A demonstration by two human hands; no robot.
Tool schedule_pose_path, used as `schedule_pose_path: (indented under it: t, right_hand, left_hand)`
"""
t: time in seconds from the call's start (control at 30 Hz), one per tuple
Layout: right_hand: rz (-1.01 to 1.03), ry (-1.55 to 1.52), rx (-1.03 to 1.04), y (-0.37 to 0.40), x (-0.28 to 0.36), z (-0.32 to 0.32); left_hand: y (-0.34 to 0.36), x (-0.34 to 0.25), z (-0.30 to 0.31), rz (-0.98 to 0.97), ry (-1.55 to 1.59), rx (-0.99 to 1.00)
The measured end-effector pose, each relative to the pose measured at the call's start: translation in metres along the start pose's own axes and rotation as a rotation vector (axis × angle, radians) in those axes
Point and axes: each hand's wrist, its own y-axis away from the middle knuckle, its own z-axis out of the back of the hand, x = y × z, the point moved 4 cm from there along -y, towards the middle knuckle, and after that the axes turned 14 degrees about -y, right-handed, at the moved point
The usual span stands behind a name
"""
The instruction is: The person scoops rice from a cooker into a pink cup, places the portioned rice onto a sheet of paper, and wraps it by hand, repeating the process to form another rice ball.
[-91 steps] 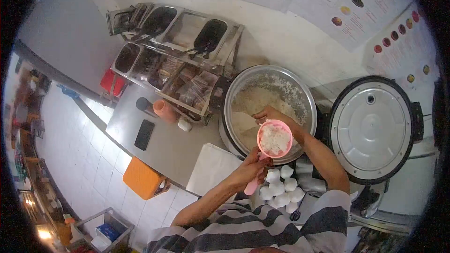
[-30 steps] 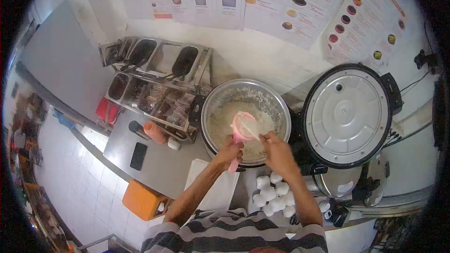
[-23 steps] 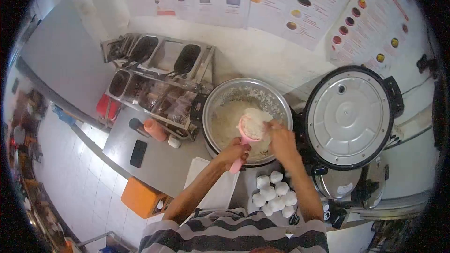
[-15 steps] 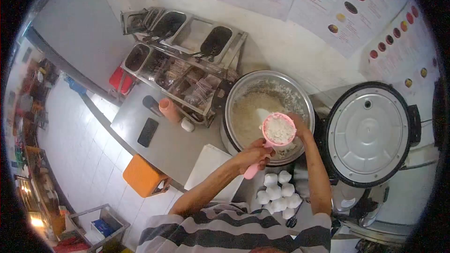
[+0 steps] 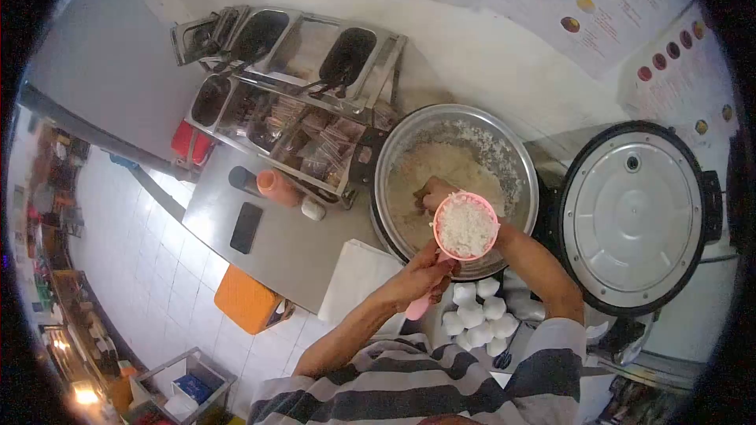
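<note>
My left hand is closed round the handle of a pink scoop, whose round cup is heaped with white rice. The scoop is held over the near part of a big rice cooker. Past the scoop, my right hand reaches down into the cooker over the cooked rice, its fingers curled. The scoop covers part of that hand, and what its fingers hold, if anything, is hidden. More rice sticks to the cooker's inner wall.
The cooker's lid stands open at right. Several white wrapped balls sit near my body, beside white sheets. On the steel counter are a phone, an orange bottle and a rack of steel pans. An orange stool stands below.
My right hand has moved from the cooker's right side beside the scoop to farther in and left, over the rice. The left hand still holds the rice-filled scoop. The view has shifted slightly.
</note>
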Motion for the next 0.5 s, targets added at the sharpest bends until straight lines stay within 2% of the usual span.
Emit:
schedule_pose_path:
  t: [0.17, 0.33, 0.4, 0.5]
  right_hand:
    - [-0.048, -0.139, 0.045, 0.028, 0.009, -0.001]
    - [-0.126, -0.128, 0.015, 0.014, 0.028, 0.02]
    - [-0.116, -0.137, -0.057, 0.015, 0.041, 0.027]
    - [0.018, -0.184, -0.233, 0.036, 0.064, 0.035]
  left_hand:
    - [0.003, -0.003, -0.005, 0.013, -0.003, 0.055]
    - [0.017, -0.009, -0.011, 0.047, -0.003, -0.041]
    - [0.019, -0.005, -0.011, 0.073, -0.011, -0.038]
    - [0.021, 0.004, -0.005, 0.095, -0.039, -0.056]
